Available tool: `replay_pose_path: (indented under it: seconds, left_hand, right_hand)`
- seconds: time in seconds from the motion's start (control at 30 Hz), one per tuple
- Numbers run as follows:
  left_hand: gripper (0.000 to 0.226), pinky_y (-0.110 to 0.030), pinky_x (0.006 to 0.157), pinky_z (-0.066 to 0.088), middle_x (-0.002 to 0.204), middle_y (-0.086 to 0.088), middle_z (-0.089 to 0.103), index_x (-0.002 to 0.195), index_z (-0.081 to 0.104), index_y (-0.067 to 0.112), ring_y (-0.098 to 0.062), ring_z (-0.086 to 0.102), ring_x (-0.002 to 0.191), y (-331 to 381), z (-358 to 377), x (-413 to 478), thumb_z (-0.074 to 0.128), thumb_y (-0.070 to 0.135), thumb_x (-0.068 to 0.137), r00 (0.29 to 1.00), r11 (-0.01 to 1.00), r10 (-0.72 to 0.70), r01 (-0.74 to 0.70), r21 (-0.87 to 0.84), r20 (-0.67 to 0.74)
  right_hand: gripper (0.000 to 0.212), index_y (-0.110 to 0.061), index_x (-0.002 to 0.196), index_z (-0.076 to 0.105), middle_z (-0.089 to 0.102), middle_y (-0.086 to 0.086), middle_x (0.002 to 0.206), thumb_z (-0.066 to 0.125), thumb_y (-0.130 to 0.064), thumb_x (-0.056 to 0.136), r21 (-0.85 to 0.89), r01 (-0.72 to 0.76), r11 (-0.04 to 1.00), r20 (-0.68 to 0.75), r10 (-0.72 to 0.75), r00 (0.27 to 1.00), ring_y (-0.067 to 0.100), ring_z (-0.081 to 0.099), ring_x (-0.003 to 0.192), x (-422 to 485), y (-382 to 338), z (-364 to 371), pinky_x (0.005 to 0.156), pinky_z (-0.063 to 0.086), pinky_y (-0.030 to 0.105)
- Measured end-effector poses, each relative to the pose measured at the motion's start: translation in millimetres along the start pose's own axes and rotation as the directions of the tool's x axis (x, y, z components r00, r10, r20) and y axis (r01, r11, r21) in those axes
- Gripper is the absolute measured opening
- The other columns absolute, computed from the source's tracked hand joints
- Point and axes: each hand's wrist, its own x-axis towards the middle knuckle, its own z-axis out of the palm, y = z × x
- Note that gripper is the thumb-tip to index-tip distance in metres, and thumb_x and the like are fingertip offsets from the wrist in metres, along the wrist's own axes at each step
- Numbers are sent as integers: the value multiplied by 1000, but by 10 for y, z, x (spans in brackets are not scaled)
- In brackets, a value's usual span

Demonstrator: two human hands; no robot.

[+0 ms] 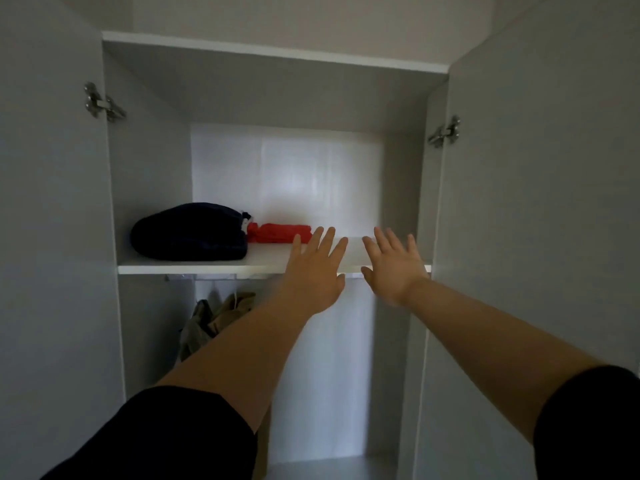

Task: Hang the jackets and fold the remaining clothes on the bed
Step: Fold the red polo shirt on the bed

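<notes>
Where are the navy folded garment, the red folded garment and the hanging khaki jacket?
navy folded garment (188, 233): head view, middle of its front side.
red folded garment (278, 233): head view, centre of its front.
hanging khaki jacket (232, 308): head view, its upper part.

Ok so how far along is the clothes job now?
Done: a folded navy garment and a folded red garment lie on the shelf; olive garments hang below. In hand: nothing; the left hand and right hand reach open toward the shelf. Left: unknown, bed out of view.
</notes>
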Motion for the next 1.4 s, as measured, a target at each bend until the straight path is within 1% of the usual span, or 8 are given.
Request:
replay_pose_path:
  seconds: [0.2,0.3,0.43,0.6,0.83,1.03,1.23,1.4]
  left_hand:
    - [68,-51,115,1,159,-5,-1,151,5,24,-25,-3,146,915,-812,-596,40,40,96,995,982,91,-95,-165,-36]
    - [71,-49,115,-1,159,-4,-4,151,1,22,-23,-5,146,1456,-1211,-773,42,38,95,982,962,184,-190,-195,-52]
    - [73,-49,115,-1,159,-2,-5,151,-2,21,-20,-6,146,2287,-1709,-905,41,38,95,953,926,283,-301,-230,-109]
    - [71,-49,115,-1,159,-3,-8,151,-6,20,-20,-9,146,3514,-2265,-1083,36,40,96,890,857,415,-452,-246,-189]
    - [68,-46,115,-4,159,-3,-8,151,-6,21,-20,-9,146,5628,-3186,-1520,30,42,97,831,698,481,-556,-450,-281]
    - [68,-47,115,-5,159,-3,-9,151,-7,22,-20,-10,146,7438,-3925,-2039,27,45,97,782,560,524,-614,-556,-336]
    - [69,-46,115,-4,159,-4,-11,150,-8,21,-21,-12,145,8791,-4603,-2601,28,45,97,652,382,626,-734,-561,-427]
    - [70,-47,115,-2,159,-5,-11,151,-7,19,-22,-11,146,9626,-4954,-3120,32,42,97,530,234,677,-813,-534,-510]
  right_hand:
    - [62,-15,151,2,-6,10,159,24,-42,100,-3,-119,993,41,119,992,25,-6,146,-1392,528,-564,115,-1,50]
    - [62,-15,151,-1,-8,10,158,22,-43,100,-40,-193,980,33,195,980,26,-7,146,-2095,912,-799,115,-3,48]
    - [62,-14,151,-1,-9,10,158,24,-38,100,-121,-292,949,54,300,952,23,-8,146,-2995,1525,-1065,115,-4,48]
    - [62,-14,151,-1,-9,10,158,24,-39,100,-209,-433,877,7,444,896,25,-9,146,-4107,2348,-1454,115,-6,48]
    - [65,-12,151,1,-7,10,158,29,-40,98,-306,-587,749,4,618,786,23,-7,146,-6041,3769,-2040,116,-4,47]
    - [66,-11,151,2,-8,9,158,31,-39,98,-385,-650,656,20,709,704,23,-8,146,-7645,4729,-2465,116,-6,46]
    - [66,-11,151,3,-8,9,158,32,-39,98,-457,-730,509,-18,815,580,23,-9,146,-9029,5272,-2819,116,-6,46]
    - [66,-11,150,9,-4,10,159,37,-36,96,-450,-826,341,-120,893,434,24,-6,146,-10054,5409,-2937,116,-5,44]
